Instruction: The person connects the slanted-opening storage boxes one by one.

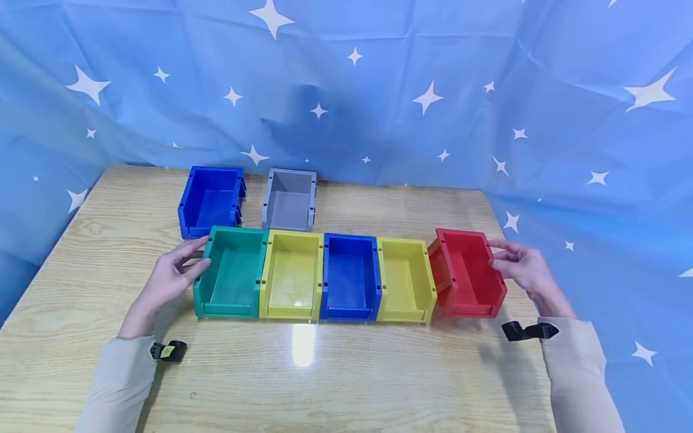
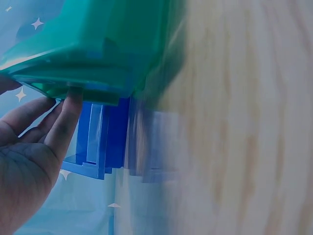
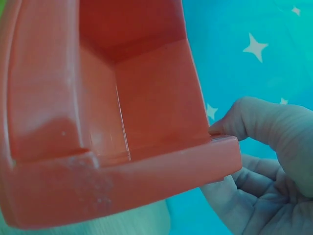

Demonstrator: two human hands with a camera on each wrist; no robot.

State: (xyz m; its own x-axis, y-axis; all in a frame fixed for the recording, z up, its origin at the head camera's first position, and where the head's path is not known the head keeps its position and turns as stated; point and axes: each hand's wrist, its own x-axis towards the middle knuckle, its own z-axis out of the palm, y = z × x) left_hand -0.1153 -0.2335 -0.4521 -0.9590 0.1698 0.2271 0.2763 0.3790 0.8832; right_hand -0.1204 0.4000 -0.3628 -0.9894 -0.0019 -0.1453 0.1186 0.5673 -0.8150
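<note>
In the head view, a green bin [image 1: 234,270], a yellow bin [image 1: 293,270], a blue bin [image 1: 351,276] and a second yellow bin [image 1: 405,276] stand side by side in a row. My left hand [image 1: 169,273] holds the green bin by its left side; in the left wrist view, fingertips [image 2: 74,98] touch its side lip. Close to the row's right end is a red bin [image 1: 470,270], turned slightly askew and seemingly a little above the table. My right hand [image 1: 527,270] pinches its right rim, thumb above and fingers below in the right wrist view.
Behind the row, another blue bin [image 1: 212,201] stands at the back left, with a grey bin [image 1: 289,201] to its right. All are on a wood-grain table [image 1: 346,385]. A blue cloth with white stars [image 1: 346,78] hangs behind the table and along both sides.
</note>
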